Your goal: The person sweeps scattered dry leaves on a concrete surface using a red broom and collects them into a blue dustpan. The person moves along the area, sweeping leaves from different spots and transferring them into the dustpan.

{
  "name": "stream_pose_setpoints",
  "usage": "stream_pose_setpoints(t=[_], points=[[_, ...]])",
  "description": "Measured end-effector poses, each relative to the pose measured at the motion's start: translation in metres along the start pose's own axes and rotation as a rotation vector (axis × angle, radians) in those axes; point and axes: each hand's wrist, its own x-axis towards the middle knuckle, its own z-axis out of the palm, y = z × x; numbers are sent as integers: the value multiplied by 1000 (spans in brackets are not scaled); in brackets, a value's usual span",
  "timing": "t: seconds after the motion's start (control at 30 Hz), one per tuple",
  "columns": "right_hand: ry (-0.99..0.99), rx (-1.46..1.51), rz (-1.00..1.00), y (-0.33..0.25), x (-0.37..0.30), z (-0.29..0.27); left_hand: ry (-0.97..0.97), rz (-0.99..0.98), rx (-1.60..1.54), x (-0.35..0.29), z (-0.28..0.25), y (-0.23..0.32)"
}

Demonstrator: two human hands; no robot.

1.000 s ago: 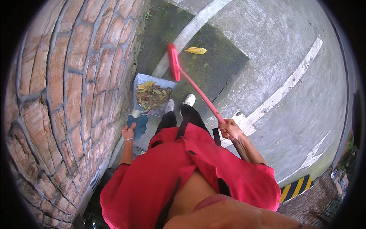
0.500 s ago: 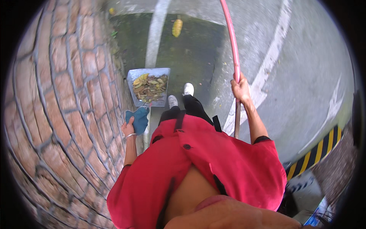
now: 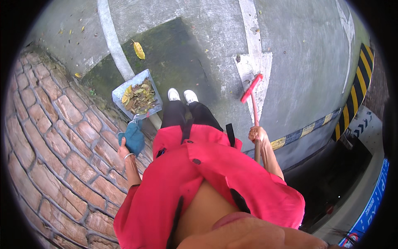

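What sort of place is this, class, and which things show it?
Probably a parking area or driveway: a white arrow and a long white line mark the grey ground, and black-and-yellow stripes run along one edge.

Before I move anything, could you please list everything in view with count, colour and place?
Dustpan: one, grey, left of shoes.
Leaf pile: many, yellow-brown, in dustpan.
Loose leaves: several, yellow, on grey ground.
Cloth: one, teal, by dustpan.
Broom: one, pink and brown, right.
Stone wall: one, pinkish-brown, left.
Floor markings: several, white, on ground.
Striped kerb: one, yellow and dark, right.
Striped barrier: one, yellow and black, right.
Sign panel: one, blue, lower right.
Shoes: two, white, centre.
Trousers: one pair, black, centre.
Top: one, red, lower centre.
Left hand: one, bare, holding cloth.
Right hand: one, bare, around broom.
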Motion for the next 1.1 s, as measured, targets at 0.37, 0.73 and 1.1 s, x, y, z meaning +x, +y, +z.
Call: stream_pose_setpoints(t=[0.37,0.73,1.1], points=[[-448,7,-155,-17,12,167,-139,111,42,22,-17,43],[-713,-707,-197,16,-156,277,-80,10,-2,-15,-48,3],[-546,-1110,-13,41,-110,285,133,50,68,12,-64,-75]])
